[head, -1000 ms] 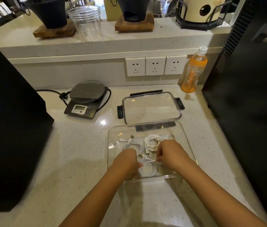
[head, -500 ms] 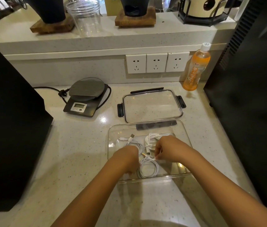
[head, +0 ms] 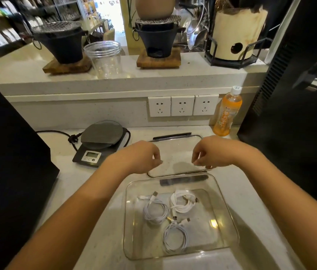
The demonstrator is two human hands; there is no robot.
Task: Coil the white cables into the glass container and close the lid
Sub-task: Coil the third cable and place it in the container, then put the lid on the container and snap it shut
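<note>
Three coiled white cables lie in the glass container point(head: 230, 213) in front of me: one at the left point(head: 155, 211), one at the back point(head: 183, 204), one at the front point(head: 174, 238). The clear lid point(head: 175, 153) with black clips lies flat on the counter just behind the container. My left hand point(head: 144, 157) hovers over the lid's left end and my right hand point(head: 211, 152) over its right end. Both have fingers curled downward and hold nothing. Whether the fingertips touch the lid is unclear.
A black kitchen scale point(head: 99, 146) with its cord sits to the back left of the lid. An orange drink bottle point(head: 227, 114) stands at the back right by the wall sockets point(head: 182, 105). Large black appliances flank the counter at left point(head: 7, 172) and right point(head: 299, 104). A glass jar point(head: 105, 59) stands on the shelf above.
Both hands have left the cables in the container and moved away from me to hover over the lid. The third cable now lies coiled in the container. The camera has tilted up.
</note>
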